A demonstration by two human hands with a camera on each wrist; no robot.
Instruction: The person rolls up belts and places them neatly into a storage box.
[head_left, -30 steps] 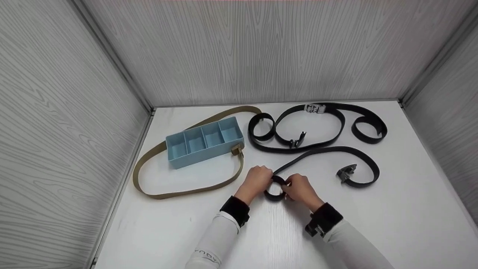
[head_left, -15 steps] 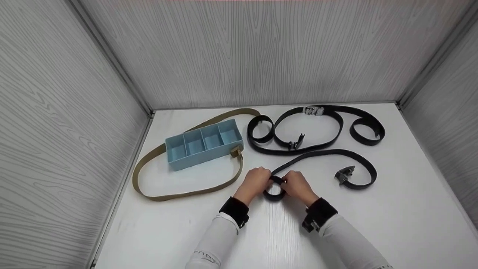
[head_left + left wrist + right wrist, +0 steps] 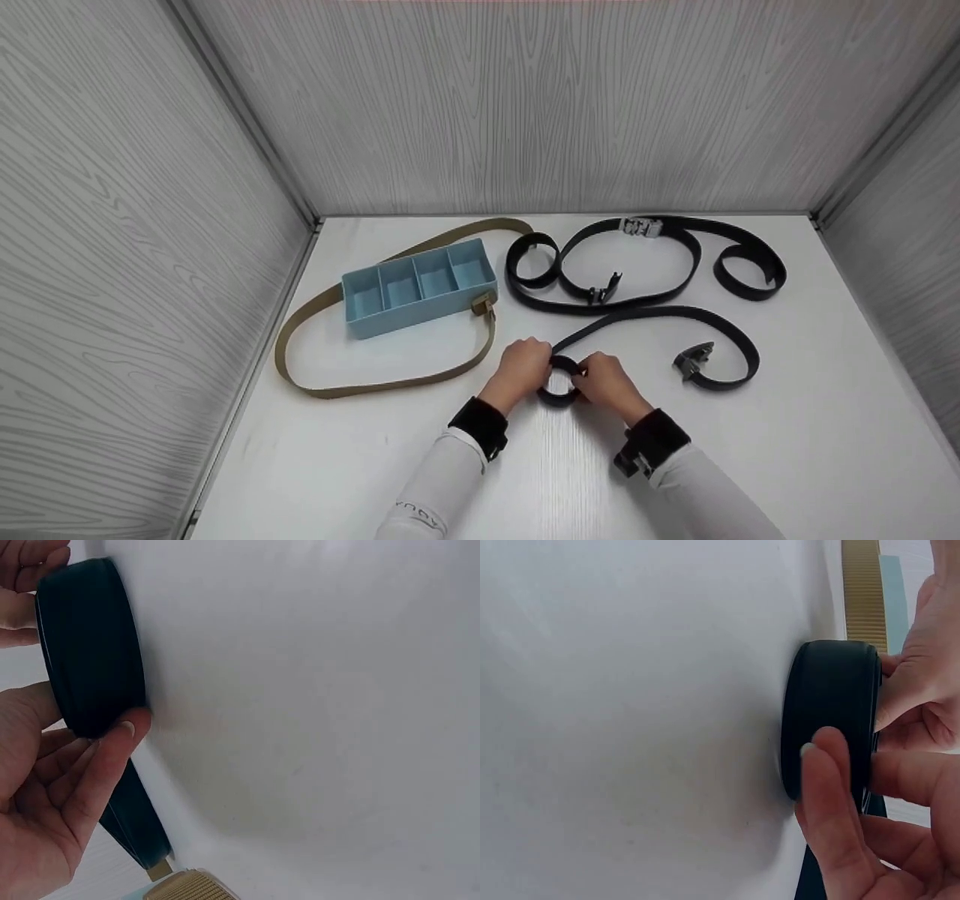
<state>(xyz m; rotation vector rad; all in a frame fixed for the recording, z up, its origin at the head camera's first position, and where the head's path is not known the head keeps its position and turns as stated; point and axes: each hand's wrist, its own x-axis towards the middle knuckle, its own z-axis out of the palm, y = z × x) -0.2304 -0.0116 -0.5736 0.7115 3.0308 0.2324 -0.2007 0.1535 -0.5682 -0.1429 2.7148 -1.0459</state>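
Observation:
Between my two hands a black belt (image 3: 557, 400) stands on its edge, its near end wound into a small round coil. My left hand (image 3: 525, 369) grips the coil's left side; in the left wrist view the thumb and fingers (image 3: 112, 757) pinch the band. On the right side my right hand (image 3: 609, 384) pinches the same coil, and the right wrist view shows fingers (image 3: 829, 795) against its outer face. From the coil the strap runs back and curves right to a dark metal buckle (image 3: 691, 361).
A light blue tray (image 3: 420, 307) with several compartments stands at the left, a tan belt (image 3: 390, 389) looped around it. Farther back lie black belts (image 3: 585, 307) with a silver buckle (image 3: 640, 227) and curled ends. Grey wood-grain panels (image 3: 510, 105) wall the white table (image 3: 337, 457).
Both hands stay at the coil. The right hand's fingers have shifted slightly along its right side. The whole view has moved a little; the other belts and the tray lie as before.

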